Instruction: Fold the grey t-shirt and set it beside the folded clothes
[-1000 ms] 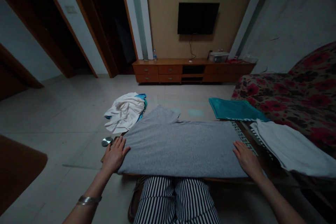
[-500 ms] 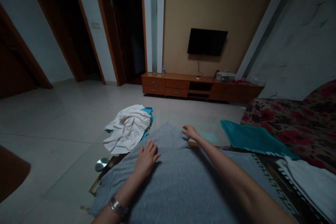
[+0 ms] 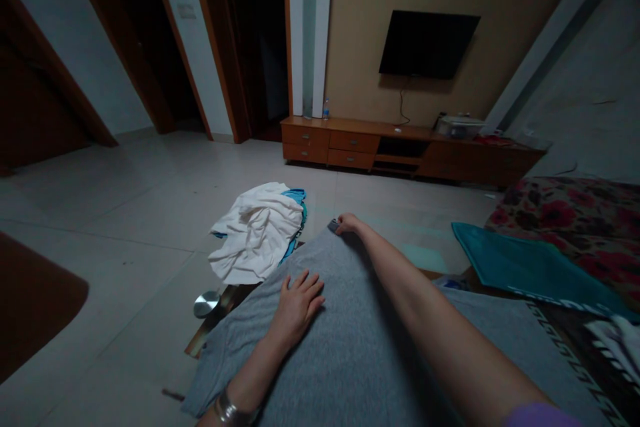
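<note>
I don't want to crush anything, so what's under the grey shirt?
A brown strip juts from under the left side of the grey shirt; what lies under its middle is covered.

Gray shirt (image 3: pixel 345 340) — near edge cut off at lower border, surface partly hidden by right forearm (image 3: pixel 425 297). White cloth (image 3: pixel 626 340) — cut off at right border.

The shirt (image 3: pixel 345 347) lies across the table (image 3: pixel 200 340), a heap of clothes (image 3: pixel 260 233) beyond its left edge and a disc (image 3: pixel 207 305) nearer, also left. On the right, a cloth (image 3: pixel 530 270) lies between shirt and sofa (image 3: pixel 590 220). Farther back, a bottle (image 3: pixel 326 111) stands near the left end of the cabinet (image 3: pixel 353 141), the television (image 3: pixel 427 45) above.
</note>
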{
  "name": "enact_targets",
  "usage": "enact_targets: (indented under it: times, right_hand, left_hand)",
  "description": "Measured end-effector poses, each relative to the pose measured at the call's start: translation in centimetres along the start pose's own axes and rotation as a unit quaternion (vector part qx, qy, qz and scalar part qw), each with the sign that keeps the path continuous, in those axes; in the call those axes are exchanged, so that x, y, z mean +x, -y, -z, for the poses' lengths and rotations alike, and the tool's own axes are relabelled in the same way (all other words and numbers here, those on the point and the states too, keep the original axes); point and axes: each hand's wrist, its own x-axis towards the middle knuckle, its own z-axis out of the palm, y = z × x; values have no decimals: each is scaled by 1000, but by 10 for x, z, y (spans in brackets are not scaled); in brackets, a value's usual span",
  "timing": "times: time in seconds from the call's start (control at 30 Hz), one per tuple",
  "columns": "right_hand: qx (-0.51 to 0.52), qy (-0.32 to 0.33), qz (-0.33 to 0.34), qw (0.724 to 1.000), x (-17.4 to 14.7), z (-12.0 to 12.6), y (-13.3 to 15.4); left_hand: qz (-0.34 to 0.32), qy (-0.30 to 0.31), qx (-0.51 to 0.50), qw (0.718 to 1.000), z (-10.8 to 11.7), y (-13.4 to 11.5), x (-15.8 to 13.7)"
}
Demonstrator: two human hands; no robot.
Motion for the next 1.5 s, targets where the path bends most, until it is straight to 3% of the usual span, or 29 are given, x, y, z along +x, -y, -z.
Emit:
enact_targets:
  times: [0.33, 0.47, 0.57, 0.7, 0.8, 0.9, 0.97, 1.03, 1.13, 1.23, 1.3, 1.5]
  right_hand:
    - [183, -97, 145, 968, -37, 28, -1]
    - [224, -108, 183, 951, -76, 46, 1]
    - [198, -156, 246, 936, -123, 52, 3]
    - [41, -205, 392, 896, -211, 26, 6]
    - [-103, -131, 467, 869, -275, -14, 0]
    - [-132, -75, 499, 853, -315, -44, -22]
    - [-87, -95, 467, 875, -322, -49, -46]
    - [-26, -153, 390, 908, -315, -44, -74]
    - [76, -232, 207, 947, -288, -32, -114]
    - [194, -213, 32, 957, -255, -28, -135]
    - [243, -185, -10, 952, -236, -32, -134]
    - [285, -169, -42, 943, -199, -51, -111]
  left_hand:
    - [11, -19, 100, 995, -8, -6, -5]
    - [10, -22, 120, 993, -12, -6, -6]
    - [11, -30, 131, 991, -13, -5, -5]
    - [8, -29, 129, 991, -6, 6, -2]
    - [-10, -8, 120, 993, 3, 21, -2]
    - [-19, -2, 120, 993, 8, 35, -4]
    - [-24, -8, 123, 992, 9, 40, -5]
    - [-27, -11, 126, 992, 8, 41, -6]
    - [-27, -10, 129, 991, 8, 39, -6]
    - [-22, -8, 132, 991, 9, 36, -5]
    - [-18, -7, 133, 991, 9, 36, -4]
    - [-16, -2, 136, 991, 5, 41, -2]
